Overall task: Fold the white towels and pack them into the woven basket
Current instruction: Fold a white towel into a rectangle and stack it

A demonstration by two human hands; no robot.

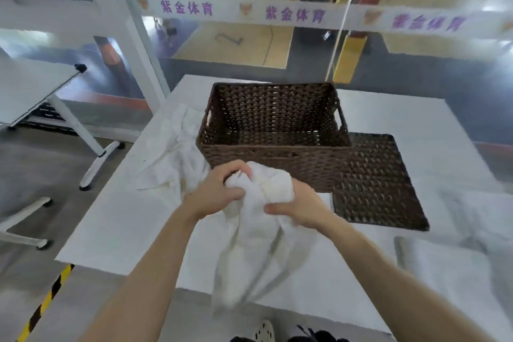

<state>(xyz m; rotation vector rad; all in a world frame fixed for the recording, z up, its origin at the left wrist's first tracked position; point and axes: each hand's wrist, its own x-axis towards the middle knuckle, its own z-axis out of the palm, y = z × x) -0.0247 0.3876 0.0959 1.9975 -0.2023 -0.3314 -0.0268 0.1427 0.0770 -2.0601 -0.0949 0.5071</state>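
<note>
A white towel (254,244) is bunched at the top and hangs down over the near table edge. My left hand (215,190) grips its upper bunch from the left. My right hand (298,207) pinches the cloth from the right, thumb on top. Just beyond both hands stands the dark brown woven basket (273,158), which holds nothing. Its flat woven lid (377,183) lies against its right side. A crumpled white towel (173,155) lies left of the basket. More white towels (455,236) lie at the table's right.
The white table (116,230) ends close to my body, with my shoes below its edge. A folding white table (33,89) on wheeled legs stands to the left. A glass wall with a printed band runs behind.
</note>
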